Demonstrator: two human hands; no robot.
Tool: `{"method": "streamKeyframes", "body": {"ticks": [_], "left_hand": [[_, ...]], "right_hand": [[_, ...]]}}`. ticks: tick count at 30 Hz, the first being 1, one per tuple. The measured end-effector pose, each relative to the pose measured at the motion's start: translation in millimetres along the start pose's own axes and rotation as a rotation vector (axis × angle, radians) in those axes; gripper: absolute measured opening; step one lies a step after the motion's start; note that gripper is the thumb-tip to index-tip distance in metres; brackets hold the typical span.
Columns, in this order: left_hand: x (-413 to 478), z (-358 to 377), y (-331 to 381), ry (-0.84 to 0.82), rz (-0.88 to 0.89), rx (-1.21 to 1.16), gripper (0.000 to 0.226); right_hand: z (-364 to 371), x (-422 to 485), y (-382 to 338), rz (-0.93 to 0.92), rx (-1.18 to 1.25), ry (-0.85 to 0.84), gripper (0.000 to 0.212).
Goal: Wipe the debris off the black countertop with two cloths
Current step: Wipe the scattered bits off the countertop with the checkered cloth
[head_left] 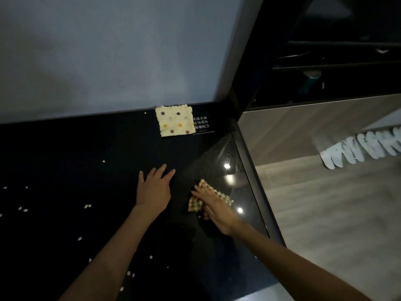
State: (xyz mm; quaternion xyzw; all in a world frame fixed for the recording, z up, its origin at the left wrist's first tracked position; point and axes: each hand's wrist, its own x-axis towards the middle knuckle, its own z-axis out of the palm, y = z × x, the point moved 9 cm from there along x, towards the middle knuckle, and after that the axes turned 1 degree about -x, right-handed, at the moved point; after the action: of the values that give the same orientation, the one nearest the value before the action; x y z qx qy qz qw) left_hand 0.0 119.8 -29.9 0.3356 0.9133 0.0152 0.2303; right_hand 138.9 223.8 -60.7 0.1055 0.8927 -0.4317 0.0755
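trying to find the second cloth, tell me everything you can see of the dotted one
The dotted cloth is a pale cream square with wavy edges and scattered purple, lilac and yellow dots; it looks like soft fabric. It lies flat and spread out at the back of the black countertop, its far edge against the wall. Its right edge overlaps a small black sign with white lettering. Neither hand touches it.

Head view, down onto countertop [65, 161]
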Motion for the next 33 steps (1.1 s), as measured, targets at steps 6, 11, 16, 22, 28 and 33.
{"method": "streamKeyframes", "body": {"ticks": [6, 11, 16, 22, 28, 33], "left_hand": [[-9.3, 17.2, 12.8, -0.1, 0.054, 0.015, 0.048], [-12.9, 29.2, 22.1, -0.087, 0.063, 0.071, 0.048], [-12.6, 30.7, 21.8, -0.04, 0.081, 0.125, 0.049], [-6.7, 24.8, 16.6, -0.03, 0.111, 0.124, 0.048], [-2.3, 27.8, 8.8, -0.065, 0.138, 0.123, 0.051], [-1.0, 27.2, 1.3, -0.131, 0.148, 0.073, 0.062]], "right_hand": [[-84.4, -70.8, -28.7, 0.123, 0.299, 0.38, 0.049], [-103.3, -171.0, 25.3, 0.293, 0.154, 0.639, 0.047], [-30.3, -222.9, 82.7, 0.712, 0.159, 0.68, 0.044], [-7.5, -182.0, 74.5, 0.789, 0.028, 0.77, 0.053], [14.8, -87.0, 24.2, 0.54, 0.142, 0.634, 0.062], [36.3, -38.4, -1.8, 0.445, 0.373, 0.525, 0.05]]}}
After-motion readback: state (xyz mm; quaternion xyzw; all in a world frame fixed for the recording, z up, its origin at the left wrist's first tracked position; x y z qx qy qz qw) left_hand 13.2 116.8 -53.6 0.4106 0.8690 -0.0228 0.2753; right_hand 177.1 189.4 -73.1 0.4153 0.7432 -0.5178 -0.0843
